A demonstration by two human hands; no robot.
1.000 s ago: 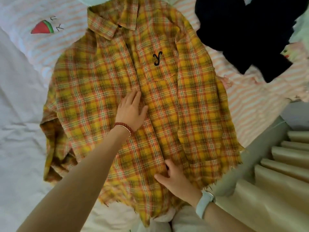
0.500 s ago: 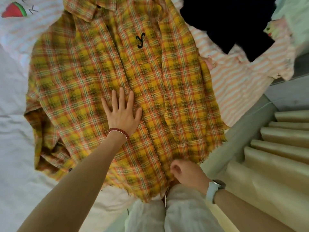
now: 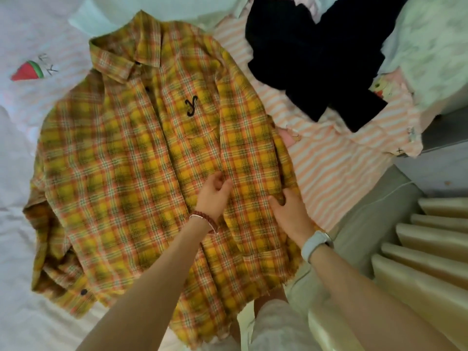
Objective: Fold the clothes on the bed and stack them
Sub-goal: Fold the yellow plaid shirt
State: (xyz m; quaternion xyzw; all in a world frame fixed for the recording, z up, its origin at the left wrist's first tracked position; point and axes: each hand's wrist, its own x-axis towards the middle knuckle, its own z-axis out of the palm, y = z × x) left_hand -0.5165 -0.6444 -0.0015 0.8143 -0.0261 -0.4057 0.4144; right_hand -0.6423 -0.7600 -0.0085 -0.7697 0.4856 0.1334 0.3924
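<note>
On bed (image 3: 15, 249): plaid shirt (image 3: 121, 168) flat, collar pointing away.

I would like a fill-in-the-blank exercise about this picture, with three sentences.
1. The plaid shirt lies spread with its front facing ____.
2. The embroidered letter on the shirt's chest is ____.
3. The white watch is on the ____ wrist.

Missing words: up; Y; right
</note>
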